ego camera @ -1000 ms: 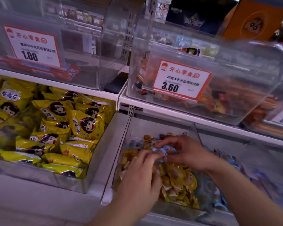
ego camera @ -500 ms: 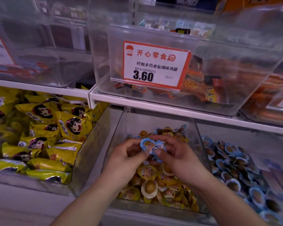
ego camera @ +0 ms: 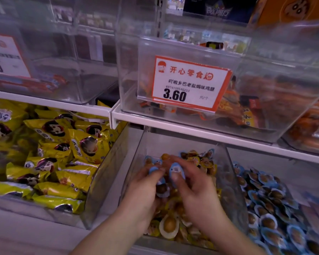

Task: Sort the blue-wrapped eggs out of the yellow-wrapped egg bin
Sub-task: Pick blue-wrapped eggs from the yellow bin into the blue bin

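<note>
blue eggs gathered over the yellow bin

head view: left hand [ego camera: 145, 190] and right hand [ego camera: 195, 188] each pinch blue eggs [ego camera: 177, 171] above the yellow egg bin [ego camera: 226, 173]. best carry them right to the blue bin [ego camera: 284, 162], gripping firmly.

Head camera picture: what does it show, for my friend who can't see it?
Two hands, left hand and right hand, each pinch blue-wrapped eggs above a clear bin of yellow-wrapped eggs. A bin of blue eggs sits right; yellow snack bags sit left.
</note>
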